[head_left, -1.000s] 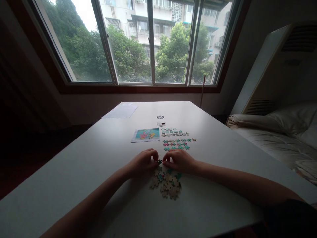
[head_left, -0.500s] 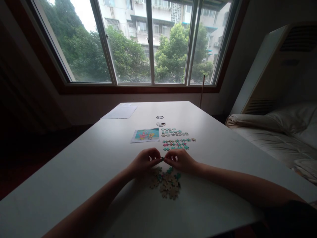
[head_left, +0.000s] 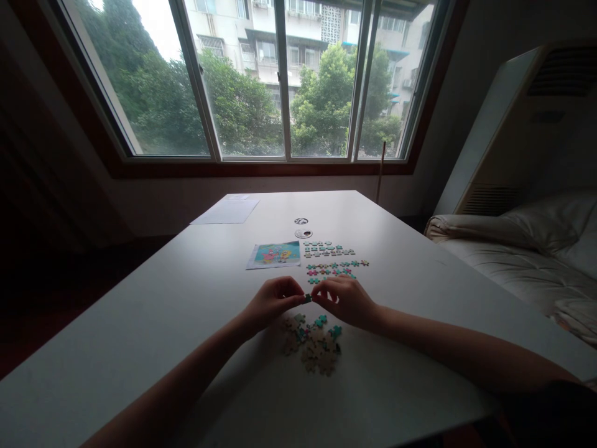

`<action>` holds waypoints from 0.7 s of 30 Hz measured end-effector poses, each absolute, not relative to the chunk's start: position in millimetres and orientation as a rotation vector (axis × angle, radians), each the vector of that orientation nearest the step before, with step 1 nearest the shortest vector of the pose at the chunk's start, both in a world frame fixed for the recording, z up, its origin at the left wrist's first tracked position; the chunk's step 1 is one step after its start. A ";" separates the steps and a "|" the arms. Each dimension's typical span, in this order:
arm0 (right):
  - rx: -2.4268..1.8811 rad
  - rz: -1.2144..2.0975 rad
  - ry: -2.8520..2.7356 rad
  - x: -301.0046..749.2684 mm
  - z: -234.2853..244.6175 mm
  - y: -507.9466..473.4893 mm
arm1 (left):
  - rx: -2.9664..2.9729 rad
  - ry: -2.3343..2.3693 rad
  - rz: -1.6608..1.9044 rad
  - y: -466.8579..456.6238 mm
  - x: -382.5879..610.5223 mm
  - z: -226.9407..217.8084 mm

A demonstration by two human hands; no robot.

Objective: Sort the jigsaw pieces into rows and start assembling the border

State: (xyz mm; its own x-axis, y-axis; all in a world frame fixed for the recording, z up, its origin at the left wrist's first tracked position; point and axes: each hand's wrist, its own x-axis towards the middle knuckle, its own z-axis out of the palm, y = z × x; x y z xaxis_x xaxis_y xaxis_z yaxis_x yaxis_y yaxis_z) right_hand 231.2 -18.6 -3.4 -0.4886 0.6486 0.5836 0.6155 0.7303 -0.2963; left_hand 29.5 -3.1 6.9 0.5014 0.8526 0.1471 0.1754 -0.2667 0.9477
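My left hand [head_left: 273, 302] and my right hand [head_left: 346, 300] meet above the white table [head_left: 186, 311], both pinching one small dark green puzzle piece [head_left: 308, 298] between their fingertips. Just below the hands lies a loose heap of puzzle pieces [head_left: 314, 343], mostly pale with a few teal ones. Beyond the hands, sorted pieces lie in rows [head_left: 333, 261], teal, pink and pale. A colourful reference picture [head_left: 275, 254] lies flat to the left of those rows.
A sheet of paper [head_left: 226, 210] lies at the table's far left. Two small round things [head_left: 303, 228] sit near the middle back. A wide window is behind the table. A pale sofa [head_left: 522, 255] stands to the right.
Both hands have lifted off the heap with a puzzle piece and moved slightly away from me, holding it between them.
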 end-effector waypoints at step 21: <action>-1.044 -0.104 -1.943 258.0 0.3 16.3 | 2.237 1.029 0.636 -1.3 15.0 11.3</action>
State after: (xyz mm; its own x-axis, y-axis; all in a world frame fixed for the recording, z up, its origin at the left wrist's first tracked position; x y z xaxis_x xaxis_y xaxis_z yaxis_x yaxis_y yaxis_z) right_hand 258.0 16.3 0.3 -0.2386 0.6260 0.7425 0.7016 0.6397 -0.3139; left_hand 15.0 -1.3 11.3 0.5868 0.7909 0.1737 0.5093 -0.5272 0.6802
